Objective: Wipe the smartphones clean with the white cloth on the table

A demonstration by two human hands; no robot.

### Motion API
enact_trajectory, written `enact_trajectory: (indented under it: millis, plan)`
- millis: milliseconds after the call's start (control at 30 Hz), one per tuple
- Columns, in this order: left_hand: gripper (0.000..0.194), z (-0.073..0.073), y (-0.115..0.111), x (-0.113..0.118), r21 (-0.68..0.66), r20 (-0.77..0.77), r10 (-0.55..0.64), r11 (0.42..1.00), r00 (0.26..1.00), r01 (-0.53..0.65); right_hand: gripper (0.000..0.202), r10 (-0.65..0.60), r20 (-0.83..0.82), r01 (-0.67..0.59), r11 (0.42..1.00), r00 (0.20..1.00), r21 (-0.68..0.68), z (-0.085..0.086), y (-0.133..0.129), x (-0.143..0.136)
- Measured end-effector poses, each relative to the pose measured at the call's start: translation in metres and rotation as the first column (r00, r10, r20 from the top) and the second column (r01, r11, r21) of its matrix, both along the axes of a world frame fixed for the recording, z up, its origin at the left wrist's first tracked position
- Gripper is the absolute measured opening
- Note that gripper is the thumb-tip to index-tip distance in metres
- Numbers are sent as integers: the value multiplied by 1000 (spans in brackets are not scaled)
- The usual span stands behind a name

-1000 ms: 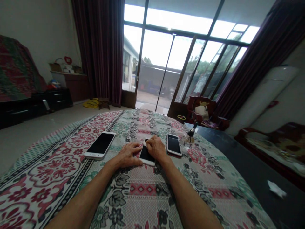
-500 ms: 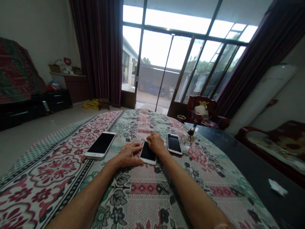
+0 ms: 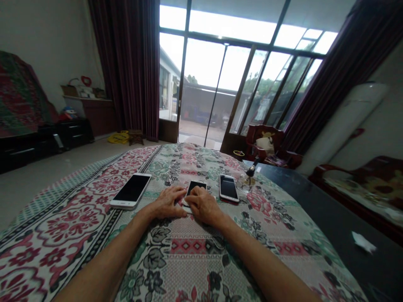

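Flat on the tablecloth, a white-framed smartphone [image 3: 197, 184] with a dark screen lies between my hands. My left hand [image 3: 170, 202] grips its left side, the fingers at the edge and the thumb near the lower corner. Over the lower part of the screen rests my right hand [image 3: 203, 205], its fingers bent and drawn together. Whatever those fingers hold, if anything, is hidden. A larger white smartphone [image 3: 132, 189] lies screen-up to the left. Another smartphone [image 3: 228, 187], with a white frame and a reddish underside, lies to the right of my right hand.
A patterned tablecloth [image 3: 195, 268] covers the table. Behind the right phone stands a clear object with a dark upright part [image 3: 252, 170]. A crumpled white tissue [image 3: 363, 242] lies on the dark surface at the right. A wooden chair [image 3: 266, 144] stands beyond the table.
My right hand has moved from the top of the middle smartphone down to its lower part, uncovering the upper screen. My left hand stays at the left edge.
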State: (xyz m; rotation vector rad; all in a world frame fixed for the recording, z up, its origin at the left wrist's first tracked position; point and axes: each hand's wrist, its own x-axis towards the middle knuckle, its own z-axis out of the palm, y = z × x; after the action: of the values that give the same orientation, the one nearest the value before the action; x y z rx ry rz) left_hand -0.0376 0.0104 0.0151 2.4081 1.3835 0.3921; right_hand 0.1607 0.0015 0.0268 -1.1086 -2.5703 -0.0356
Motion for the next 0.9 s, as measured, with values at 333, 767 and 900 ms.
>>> enact_trajectory:
  millis: [333,767,900]
  plan:
    - [83,14,-4,-5,-47,-117,-93,995,989,88,18,105,-12,-106,994,994,-39,1,-4,3]
    - [83,22,-7,-4,-68,-175,-117,992,978,106,19,276,-32,-277,941,961,-194,17,7,15]
    - [86,21,-6,-6,-68,-169,-129,991,977,119,22,304,-7,-292,909,953,-296,30,12,29]
